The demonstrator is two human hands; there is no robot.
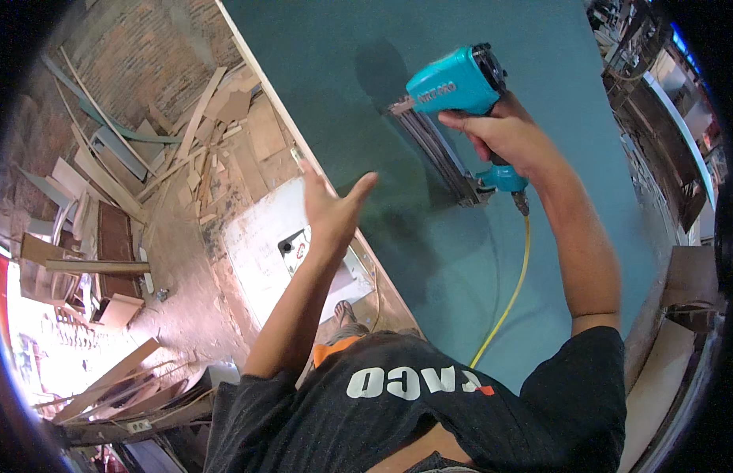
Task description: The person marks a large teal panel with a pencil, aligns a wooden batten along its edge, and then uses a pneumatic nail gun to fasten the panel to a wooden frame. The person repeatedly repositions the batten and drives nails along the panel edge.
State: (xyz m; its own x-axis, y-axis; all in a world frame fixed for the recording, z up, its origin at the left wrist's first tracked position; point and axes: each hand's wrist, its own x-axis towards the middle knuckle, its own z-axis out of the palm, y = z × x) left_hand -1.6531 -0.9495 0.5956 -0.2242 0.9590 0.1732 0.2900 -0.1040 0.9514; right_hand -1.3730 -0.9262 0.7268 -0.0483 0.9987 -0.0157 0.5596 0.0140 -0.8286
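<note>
My right hand (508, 138) is wrapped round the grip of a teal pneumatic nail gun (453, 83). Its dark metal magazine (433, 154) slants down to the right over the green board. From the fitting at the base of the handle, a yellow air hose (512, 296) runs down toward my body. My left hand (333, 206) is beside the board's pale left edge (276, 102), its thumb spread away from the fingers. Something small and pale shows at the left fingertips, too small to name. The large green board (532, 260) lies beneath the nail gun.
Wood offcuts (224, 110) are heaped on the floor by the brick wall at left. A white panel with a dark square opening (260, 225) lies below my left arm. More boards (118, 378) lie at lower left. Cluttered materials (658, 118) line the right side.
</note>
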